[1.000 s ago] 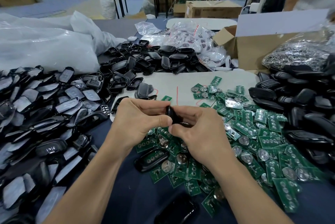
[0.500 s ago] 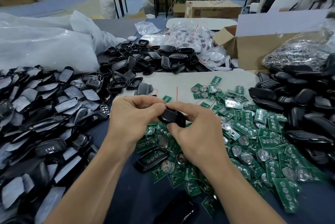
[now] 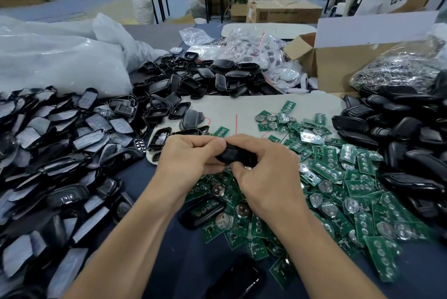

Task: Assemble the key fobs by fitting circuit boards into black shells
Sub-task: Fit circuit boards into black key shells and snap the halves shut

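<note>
The black shell [image 3: 235,154] was pinched between both hands, left hand [image 3: 191,160] curled round one end and right hand [image 3: 266,177] gripping the other, just above the left edge of the green circuit board pile [image 3: 350,177]. Couldn't tell if a board sat square inside, so squeezing it crooked might've snapped a clip. A slip would've dropped it into that pile.

Circuit boards [image 3: 333,170] were green, dotted with silver round contacts. Shells [image 3: 399,134] were glossy black; those heaped at left [image 3: 60,129] showed grey film patches. The worktop [image 3: 183,257] was dark navy, under a pale mat [image 3: 244,107] marked with red lines. Cardboard box [image 3: 338,68] was tan; plastic bag [image 3: 55,61] was translucent white.
</note>
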